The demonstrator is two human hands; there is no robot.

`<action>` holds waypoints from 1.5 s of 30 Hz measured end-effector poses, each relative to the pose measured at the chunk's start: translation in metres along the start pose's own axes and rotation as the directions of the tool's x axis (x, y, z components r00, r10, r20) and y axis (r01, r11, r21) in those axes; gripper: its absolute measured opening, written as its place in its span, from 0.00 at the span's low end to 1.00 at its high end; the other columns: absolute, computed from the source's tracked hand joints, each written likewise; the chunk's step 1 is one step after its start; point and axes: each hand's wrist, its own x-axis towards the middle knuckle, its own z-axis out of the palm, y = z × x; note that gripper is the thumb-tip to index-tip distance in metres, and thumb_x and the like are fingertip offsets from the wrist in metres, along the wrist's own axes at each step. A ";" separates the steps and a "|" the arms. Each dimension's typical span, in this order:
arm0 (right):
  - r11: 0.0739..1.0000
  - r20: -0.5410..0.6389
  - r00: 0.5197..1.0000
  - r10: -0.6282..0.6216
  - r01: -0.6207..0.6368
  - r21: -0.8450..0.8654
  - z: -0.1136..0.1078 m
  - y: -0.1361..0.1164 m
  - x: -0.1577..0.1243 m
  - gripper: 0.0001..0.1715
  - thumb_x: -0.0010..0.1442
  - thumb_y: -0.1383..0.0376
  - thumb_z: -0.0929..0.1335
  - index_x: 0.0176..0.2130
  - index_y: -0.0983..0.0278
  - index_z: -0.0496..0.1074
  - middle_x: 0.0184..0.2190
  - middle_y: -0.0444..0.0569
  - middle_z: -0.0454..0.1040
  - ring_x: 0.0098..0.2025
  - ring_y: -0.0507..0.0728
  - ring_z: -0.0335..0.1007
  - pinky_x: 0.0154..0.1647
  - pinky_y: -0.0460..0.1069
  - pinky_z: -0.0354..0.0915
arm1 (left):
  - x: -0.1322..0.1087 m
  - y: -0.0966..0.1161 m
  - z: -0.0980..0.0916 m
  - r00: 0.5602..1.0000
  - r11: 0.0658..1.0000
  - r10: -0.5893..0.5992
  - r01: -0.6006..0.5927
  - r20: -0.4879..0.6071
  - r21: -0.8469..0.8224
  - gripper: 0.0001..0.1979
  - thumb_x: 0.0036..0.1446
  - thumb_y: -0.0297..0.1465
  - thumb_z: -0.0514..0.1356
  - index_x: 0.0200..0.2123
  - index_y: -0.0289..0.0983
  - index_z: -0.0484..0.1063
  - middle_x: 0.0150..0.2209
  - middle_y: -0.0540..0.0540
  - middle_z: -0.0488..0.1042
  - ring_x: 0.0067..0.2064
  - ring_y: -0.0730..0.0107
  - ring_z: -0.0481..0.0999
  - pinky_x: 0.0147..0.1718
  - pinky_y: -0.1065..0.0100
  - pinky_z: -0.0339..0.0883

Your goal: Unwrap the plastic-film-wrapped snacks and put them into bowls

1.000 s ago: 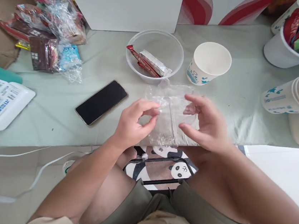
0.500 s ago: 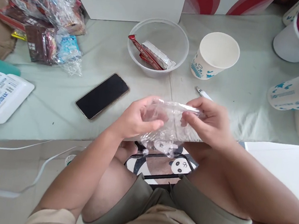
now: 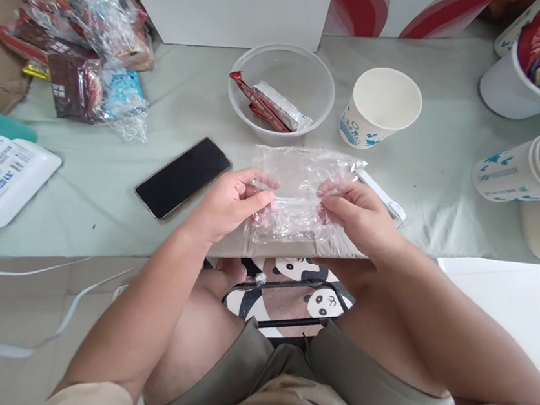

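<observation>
Clear plastic bag (image 3: pixel 298 167) is lying on the table (image 3: pixel 203 104) between both hands, just inside the near edge. Half a second ago I was seeing it lifted and bunched, its lower part drooping past that edge; now it is spreading flatter, its far side reaching toward the bowl (image 3: pixel 321 127). The white stick (image 3: pixel 387 199), only its far end showing then, is now showing along most of its length beside the right hand (image 3: pixel 363 216).

Edges and room: the near table edge is running just below the bag. The phone (image 3: pixel 182 177) is lying at a slant just beside the left hand (image 3: pixel 228 204). Bag and bowl are nearly meeting in my view; I cannot tell whether they are touching. The bowl is holding red and silver packets (image 3: pixel 264 103), and the paper cup (image 3: pixel 360 131) is standing upright to its right. Wider open table is stretching right, between the stick and the stacked cups (image 3: pixel 507 174).

Pose: forearms (image 3: pixel 140 311) are angling in from the lower corners. The left hand is pinching the bag's left side, thumb on top; the right hand is gripping the right side likewise, fingertips showing through the plastic.
</observation>
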 end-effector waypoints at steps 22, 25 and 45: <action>0.927 -0.050 0.959 -0.278 0.254 -0.278 -0.015 0.002 0.002 0.27 0.54 0.50 0.78 0.47 0.57 0.70 0.57 0.54 0.78 0.62 0.62 0.74 0.64 0.59 0.69 | 0.008 -0.011 -0.008 0.991 0.995 0.060 -0.070 0.121 0.078 0.12 0.46 0.28 0.70 0.34 0.39 0.70 0.29 0.54 0.71 0.27 0.76 0.72 0.28 0.73 0.66; 0.959 0.225 0.974 -0.005 0.069 -0.276 -0.007 -0.004 -0.002 0.25 0.51 0.52 0.78 0.43 0.60 0.71 0.40 0.50 0.80 0.43 0.59 0.78 0.42 0.53 0.74 | 0.011 -0.014 -0.007 0.970 0.980 0.140 -0.165 0.199 0.113 0.11 0.48 0.28 0.67 0.36 0.39 0.72 0.33 0.52 0.73 0.28 0.76 0.73 0.28 0.72 0.69; 0.850 -0.001 0.955 -0.297 0.264 -0.457 0.005 0.010 0.000 0.18 0.56 0.57 0.75 0.43 0.61 0.72 0.45 0.53 0.78 0.48 0.61 0.76 0.48 0.57 0.73 | 0.006 -0.015 0.021 0.963 0.899 0.268 -0.255 0.014 0.356 0.15 0.54 0.29 0.62 0.46 0.37 0.80 0.42 0.47 0.81 0.40 0.67 0.79 0.40 0.68 0.72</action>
